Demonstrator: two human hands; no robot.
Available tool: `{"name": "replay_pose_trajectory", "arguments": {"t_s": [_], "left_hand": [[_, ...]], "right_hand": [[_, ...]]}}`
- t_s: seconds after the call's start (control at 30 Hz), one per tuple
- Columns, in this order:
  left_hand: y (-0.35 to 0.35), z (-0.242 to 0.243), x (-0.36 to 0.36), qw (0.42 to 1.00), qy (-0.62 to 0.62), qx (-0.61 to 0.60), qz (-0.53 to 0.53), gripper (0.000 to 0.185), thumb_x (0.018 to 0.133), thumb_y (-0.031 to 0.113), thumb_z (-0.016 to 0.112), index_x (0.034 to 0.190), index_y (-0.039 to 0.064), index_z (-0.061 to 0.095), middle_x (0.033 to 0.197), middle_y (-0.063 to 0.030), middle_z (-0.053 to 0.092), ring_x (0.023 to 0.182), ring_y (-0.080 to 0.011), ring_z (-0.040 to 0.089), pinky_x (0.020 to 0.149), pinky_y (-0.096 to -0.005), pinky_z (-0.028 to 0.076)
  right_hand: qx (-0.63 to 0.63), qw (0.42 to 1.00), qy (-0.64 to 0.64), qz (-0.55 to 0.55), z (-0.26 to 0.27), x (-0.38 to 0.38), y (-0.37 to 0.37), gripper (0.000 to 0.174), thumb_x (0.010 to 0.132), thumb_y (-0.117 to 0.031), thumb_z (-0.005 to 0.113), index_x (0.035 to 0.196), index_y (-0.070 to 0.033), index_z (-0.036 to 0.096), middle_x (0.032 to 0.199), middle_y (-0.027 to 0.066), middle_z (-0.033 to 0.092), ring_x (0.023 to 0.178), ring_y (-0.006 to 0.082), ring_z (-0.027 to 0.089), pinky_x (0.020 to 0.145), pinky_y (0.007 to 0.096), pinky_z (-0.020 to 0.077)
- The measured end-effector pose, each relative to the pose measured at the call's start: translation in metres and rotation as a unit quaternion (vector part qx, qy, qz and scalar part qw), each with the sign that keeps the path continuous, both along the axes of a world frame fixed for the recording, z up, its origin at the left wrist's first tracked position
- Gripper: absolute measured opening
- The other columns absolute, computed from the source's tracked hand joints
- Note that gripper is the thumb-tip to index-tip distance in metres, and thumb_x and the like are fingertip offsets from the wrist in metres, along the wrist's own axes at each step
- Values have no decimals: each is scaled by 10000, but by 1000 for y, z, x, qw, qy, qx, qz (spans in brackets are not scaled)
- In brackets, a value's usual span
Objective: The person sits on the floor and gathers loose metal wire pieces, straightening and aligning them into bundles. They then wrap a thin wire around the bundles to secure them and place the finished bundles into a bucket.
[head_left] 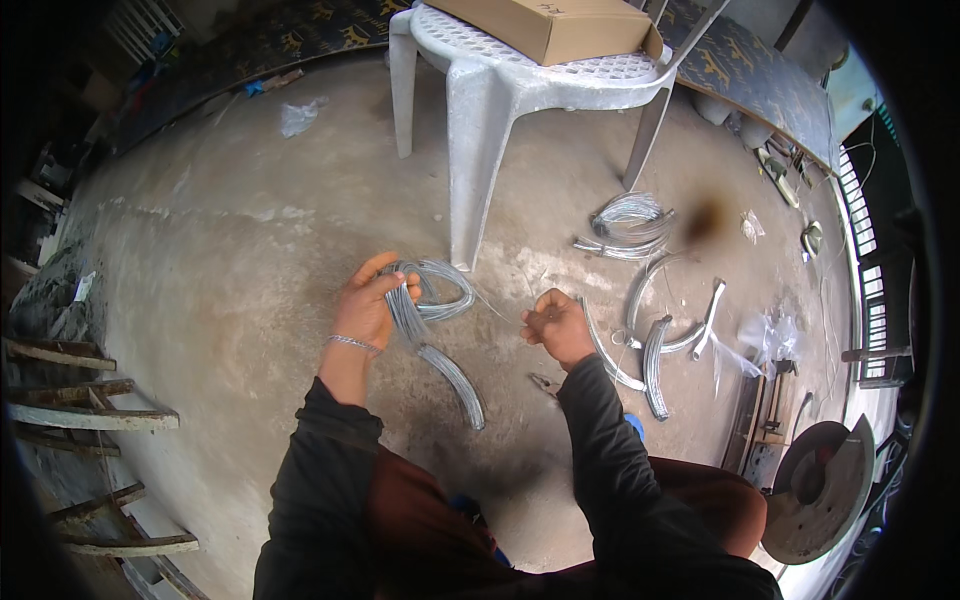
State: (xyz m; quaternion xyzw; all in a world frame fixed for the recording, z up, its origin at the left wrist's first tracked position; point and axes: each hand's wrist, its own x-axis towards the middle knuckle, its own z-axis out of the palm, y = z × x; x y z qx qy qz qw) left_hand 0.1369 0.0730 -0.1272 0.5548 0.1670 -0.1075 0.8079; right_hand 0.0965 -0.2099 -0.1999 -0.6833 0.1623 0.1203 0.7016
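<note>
My left hand (365,301) grips a looped coil of thin silvery metal wire (444,307), its fingers wrapped around one side. A single strand runs from the coil to my right hand (559,328), which pinches it between thumb and fingers. On the floor just below the coil lies a short curved bundle of wire (454,384). Pliers (546,385) rest on the floor near my right wrist, partly hidden by the sleeve. Right of that hand are several curved wire bundles (655,369), and farther off sits another wire coil (632,220).
A white plastic chair (480,142) stands ahead with a cardboard box (570,34) on its seat. Clear plastic wrapping (770,335) lies at right, near a round metal disc (821,491). A wooden ladder-like frame (97,416) is at left. Patterned boards (757,82) line the back.
</note>
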Motion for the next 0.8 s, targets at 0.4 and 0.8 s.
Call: {"name": "replay_pose_trajectory", "arguments": {"t_s": [0.4, 0.8], "left_hand": [[-10, 3, 2, 991, -28, -58, -116, 780, 888, 384, 516, 1470, -84, 292, 1096, -254, 670, 955, -305, 698, 881, -413, 559], [-14, -1, 6, 988, -29, -46, -142, 886, 898, 483, 520, 1485, -121, 242, 1118, -269, 644, 985, -306, 683, 908, -414, 543]], "right_hand": [[-229, 959, -147, 84, 78, 3, 21, 154, 810, -53, 723, 757, -26, 581, 661, 130, 665, 580, 227, 679, 556, 335, 504], [-247, 945, -191, 102, 78, 8, 16, 170, 767, -69, 749, 750, -25, 586, 655, 152, 622, 626, 337, 634, 585, 397, 480]]}}
